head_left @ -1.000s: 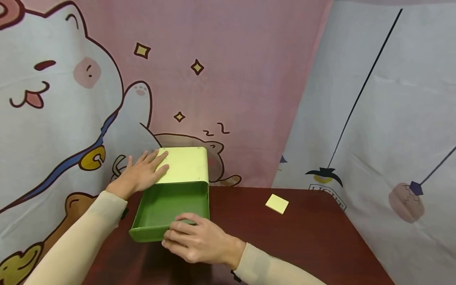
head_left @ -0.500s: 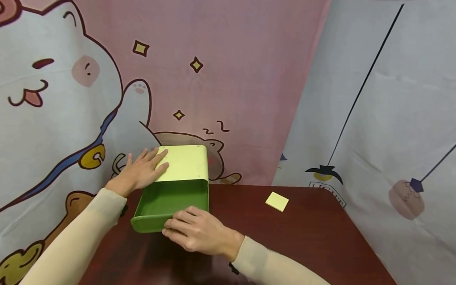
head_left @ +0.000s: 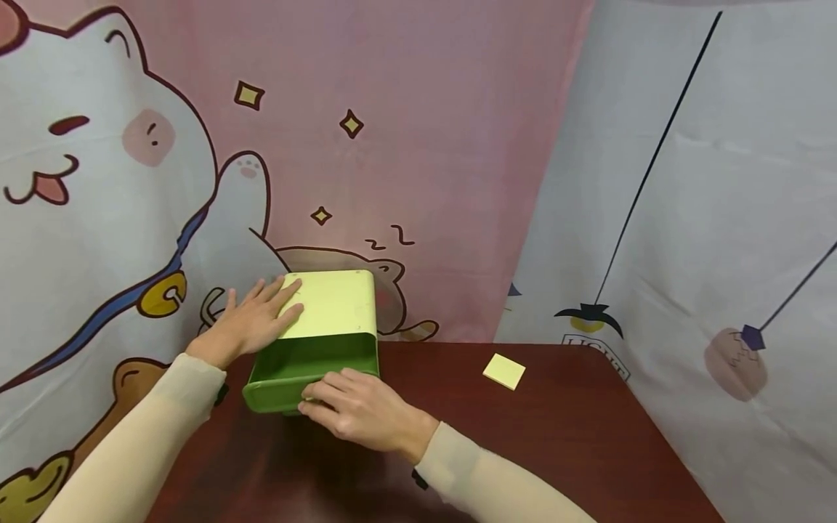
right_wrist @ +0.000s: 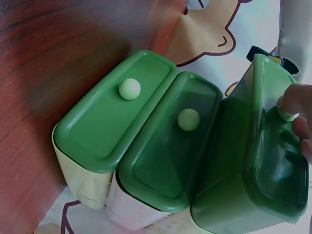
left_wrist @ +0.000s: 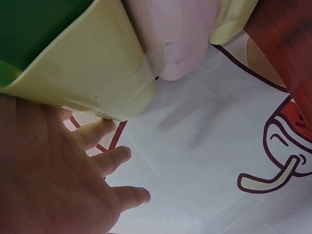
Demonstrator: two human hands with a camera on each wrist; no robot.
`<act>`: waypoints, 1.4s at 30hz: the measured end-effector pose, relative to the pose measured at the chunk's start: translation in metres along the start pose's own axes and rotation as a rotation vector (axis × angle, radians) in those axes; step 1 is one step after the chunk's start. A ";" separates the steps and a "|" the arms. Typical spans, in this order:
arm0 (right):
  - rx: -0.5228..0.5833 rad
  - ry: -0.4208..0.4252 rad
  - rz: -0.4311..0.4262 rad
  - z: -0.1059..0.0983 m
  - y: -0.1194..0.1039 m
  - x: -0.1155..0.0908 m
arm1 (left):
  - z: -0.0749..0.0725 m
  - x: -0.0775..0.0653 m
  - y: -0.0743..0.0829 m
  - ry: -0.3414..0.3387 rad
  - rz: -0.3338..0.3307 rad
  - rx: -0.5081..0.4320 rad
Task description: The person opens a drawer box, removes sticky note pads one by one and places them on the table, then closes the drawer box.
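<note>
A small chest of stacked drawers [head_left: 333, 303], pale yellow on top, stands at the table's far edge. Its green top drawer [head_left: 271, 396] is partly pulled out, and no contents show in the visible part of its inside. My left hand [head_left: 245, 323] rests on the chest's top left edge with fingers spread. In the right wrist view, my right hand [right_wrist: 303, 117] pinches the pale round knob [right_wrist: 286, 113] of that drawer. Below it are two closed green drawers, with a middle knob [right_wrist: 188, 119] and a bottom knob [right_wrist: 129, 89].
A pad of yellow sticky notes [head_left: 504, 371] lies on the dark red-brown table [head_left: 536, 443], right of the chest. Cartoon-printed cloth [head_left: 445, 181] hangs close behind and beside the table.
The top drawer has slid inward, away from me, with my right hand on its knob; less of its inside shows. My left hand stays on the chest.
</note>
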State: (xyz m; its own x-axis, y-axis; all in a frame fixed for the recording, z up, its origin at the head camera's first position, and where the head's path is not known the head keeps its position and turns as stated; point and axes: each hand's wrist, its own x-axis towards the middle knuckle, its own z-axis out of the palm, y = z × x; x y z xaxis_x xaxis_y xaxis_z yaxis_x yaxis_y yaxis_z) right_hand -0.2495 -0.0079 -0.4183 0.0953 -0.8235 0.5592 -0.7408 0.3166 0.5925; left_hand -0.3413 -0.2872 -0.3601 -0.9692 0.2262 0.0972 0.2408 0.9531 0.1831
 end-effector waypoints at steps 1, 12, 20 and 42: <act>-0.002 0.000 0.002 0.001 0.001 0.000 | 0.000 0.000 -0.001 0.001 0.001 0.000; 0.073 -0.035 0.076 0.011 0.006 0.002 | -0.001 0.000 0.000 -0.016 0.004 0.000; 0.099 -0.056 0.161 0.022 0.009 0.003 | -0.003 -0.001 0.000 -0.012 0.015 -0.003; 0.135 -0.129 0.314 0.039 0.015 0.004 | -0.008 0.001 0.000 -0.014 0.021 0.001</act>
State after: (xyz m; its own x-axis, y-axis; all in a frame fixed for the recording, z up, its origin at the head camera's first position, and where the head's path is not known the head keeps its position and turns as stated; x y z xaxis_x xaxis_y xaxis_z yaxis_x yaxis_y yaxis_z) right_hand -0.2862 -0.0241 -0.4295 -0.2294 -0.7511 0.6191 -0.8024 0.5059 0.3166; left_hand -0.3414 -0.2886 -0.3517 -0.9647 0.2486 0.0870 0.2607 0.9484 0.1807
